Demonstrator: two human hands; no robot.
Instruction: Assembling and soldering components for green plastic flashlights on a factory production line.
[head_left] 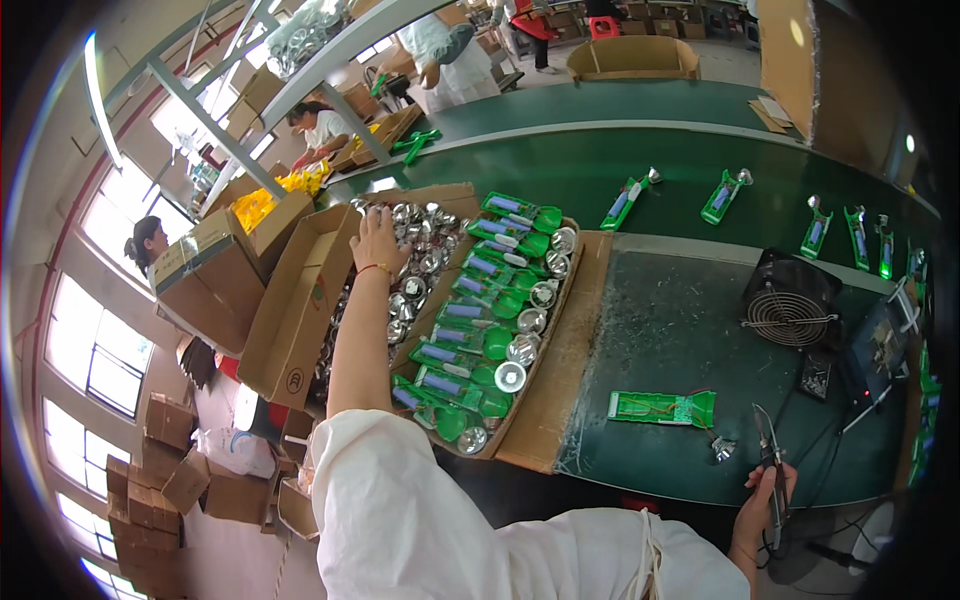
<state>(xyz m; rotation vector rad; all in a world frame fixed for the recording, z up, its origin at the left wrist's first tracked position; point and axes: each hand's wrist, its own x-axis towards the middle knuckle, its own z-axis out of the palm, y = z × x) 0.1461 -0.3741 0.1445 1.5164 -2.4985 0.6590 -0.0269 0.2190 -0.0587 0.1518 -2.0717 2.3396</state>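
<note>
Green flashlight housing [655, 408] is laid open on tabletop [645, 340], reflector [722, 450] apparently wired, closure seemingly outstanding; dark-handled tool [770, 458] is gripped by right hand [764, 492]; left hand [378, 242] is placed at boxed reflectors [432, 262], opening and hold unclear.

One casing [655, 408] is lying near the front edge of the desk [660, 320], with a reflector [722, 449] resting just off its right end. A fan [790, 315] is standing toward the back right corner. Along the left edge, a box [548, 400] is holding lined-up casings [465, 310]; left of that, another box [453, 196] is holding reflectors [415, 262]. Behind the desk, a conveyor [560, 152] is carrying spaced-out casings [720, 198].
</note>
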